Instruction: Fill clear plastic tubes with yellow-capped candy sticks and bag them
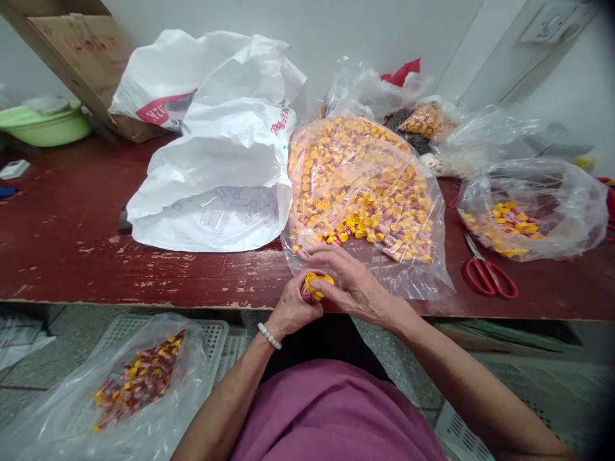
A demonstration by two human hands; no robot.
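In front of my body, just over the table's front edge, my left hand [296, 305] is wrapped round a small bunch of yellow-ended tubes [314, 286] with reddish printed sides. My right hand [353, 282] reaches across from the right, its thumb on the yellow ends and its fingers stretched out and apart. Whether anything small sits under that thumb, I cannot tell. Right behind the hands lies a large clear plastic bag [355, 173] full of the same yellow-ended tubes, its mouth towards me with several loose tubes showing.
A white sack [211, 211] lies open left of the big bag. To the right are red-handled scissors [489, 275] and a smaller clear bag [567, 205] with some tubes. Below left, another plastic bag [139, 384] of tubes rests on a white crate [214, 333]. A green basin [48, 128] stands far left.
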